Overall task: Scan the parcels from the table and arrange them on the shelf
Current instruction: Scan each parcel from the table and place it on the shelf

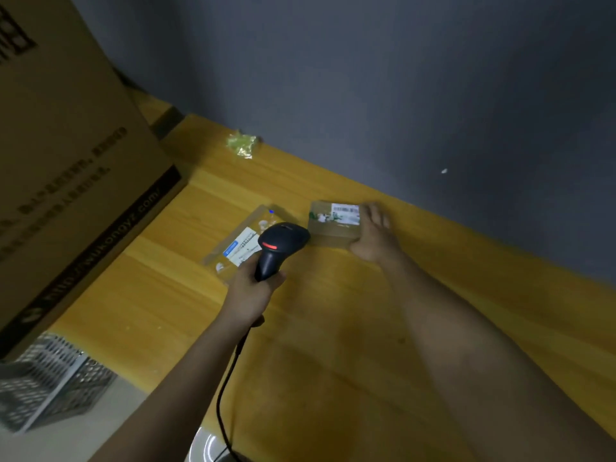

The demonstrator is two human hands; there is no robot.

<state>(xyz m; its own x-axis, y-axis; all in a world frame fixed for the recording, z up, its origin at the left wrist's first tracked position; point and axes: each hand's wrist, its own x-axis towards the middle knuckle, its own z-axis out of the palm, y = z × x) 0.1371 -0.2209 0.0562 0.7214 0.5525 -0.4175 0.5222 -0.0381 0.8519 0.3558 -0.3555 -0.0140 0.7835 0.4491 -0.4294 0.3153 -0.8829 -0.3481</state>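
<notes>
Lying on table (333,328): 2 parcels (335,225) (241,248), 1 scanner (278,248).

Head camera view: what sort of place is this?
Probably a small parcel-sorting or stockroom corner. A left hand holds a corded barcode scanner over labelled parcels on a wooden table, with a large cardboard carton alongside.

The table (333,328) is yellow wood-grain board with a smooth, faintly shiny top. Near its far edge lies a small cardboard parcel (333,225) with a white paper label, and beside it a flat parcel (240,248) of brownish wrap. The scanner (280,248) is matt black plastic. At the left edge stands a big matt corrugated carton (66,161)
</notes>
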